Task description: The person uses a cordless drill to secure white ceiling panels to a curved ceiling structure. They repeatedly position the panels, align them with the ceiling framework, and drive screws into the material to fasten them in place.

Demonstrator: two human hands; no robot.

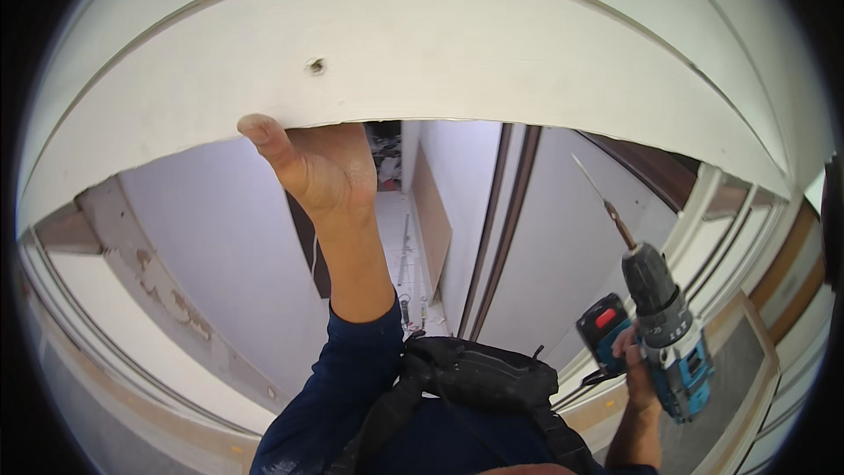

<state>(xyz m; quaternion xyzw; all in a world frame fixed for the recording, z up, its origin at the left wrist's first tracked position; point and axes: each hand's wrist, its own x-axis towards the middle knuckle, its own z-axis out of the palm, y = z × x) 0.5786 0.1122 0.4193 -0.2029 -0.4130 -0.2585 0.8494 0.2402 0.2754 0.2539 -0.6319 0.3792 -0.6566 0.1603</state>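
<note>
White board: a painted panel (422,44) arches across the top of the view, smooth and pale, and it fills most of the upper half.
Screw hole: there's a small dark hole (316,65) in the panel's face, just above and a touch to the right of the raised thumb.
Left hand: the left hand (321,163) is up and pressed under the panel's lower edge, thumb out along the edge and palm facing the camera; the other fingers are hidden behind the board, so I can't tell whether they are spread or curled.
Left sleeve: a dark blue sleeve (338,378) runs up from the lower edge to the wrist.
Right hand: the right hand (640,369) is low on the right, fingers wrapped tight around the grip of the drill.
Drill: a teal and grey cordless drill (670,334) points up and to the left, well apart from the panel, held away from the body at the right side of the view.
Drill bit: a long thin bit (602,198) sticks out of the chuck and ends short of the board's lower edge.
Battery end: a dark block with a red button (605,325) sits just left of the drill's body, close to the hand.
Chest gear: a black strap and pouch (479,374) sit at the bottom centre, between the two arms.
Below: pale walls, a brown board (432,211) leaning against one wall, and dark door frames (501,211) drop away beneath the panel.
</note>
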